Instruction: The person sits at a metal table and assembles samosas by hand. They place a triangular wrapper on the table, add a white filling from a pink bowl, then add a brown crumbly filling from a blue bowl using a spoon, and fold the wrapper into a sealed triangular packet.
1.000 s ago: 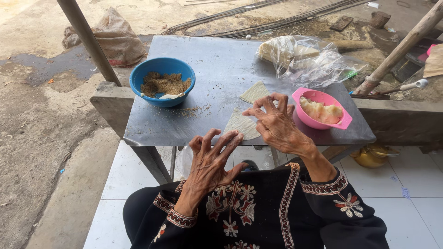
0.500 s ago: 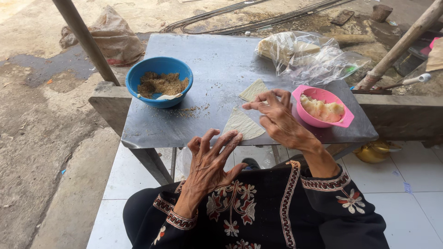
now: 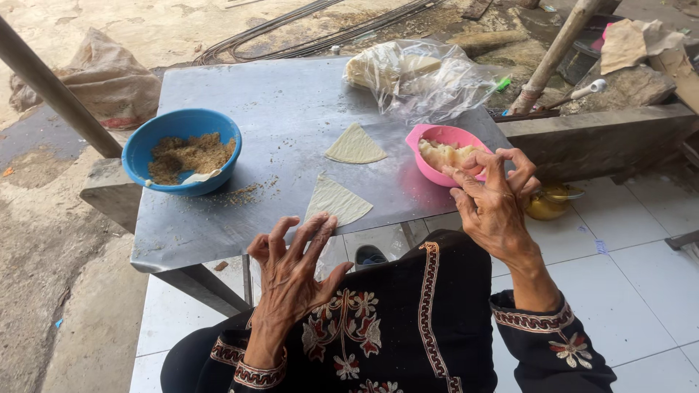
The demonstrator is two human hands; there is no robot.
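Note:
Two pale triangular dough wrappers lie on the grey metal table (image 3: 291, 109): a near wrapper (image 3: 336, 199) by the front edge and a far wrapper (image 3: 354, 145) behind it. My left hand (image 3: 290, 269) hovers at the table's front edge, fingers spread, its fingertips just below the near wrapper, holding nothing. My right hand (image 3: 495, 204) sits at the near rim of the pink bowl (image 3: 434, 170), which holds pale folded dough pieces; its fingers are curled apart and empty. A blue bowl (image 3: 182, 151) of brown crumbly filling with a spoon stands at the left.
A clear plastic bag (image 3: 426, 76) with more pale wrappers lies at the table's far right. Brown crumbs dot the table near the blue bowl. A slanted wooden pole (image 3: 553, 54) rises right, a metal post (image 3: 51, 91) left. White tiled floor and a yellow pot (image 3: 550, 202) lie below.
My right hand has moved right, off the wrappers, to the pink bowl's rim. Both triangular wrappers are now uncovered. My left hand stays at the table edge.

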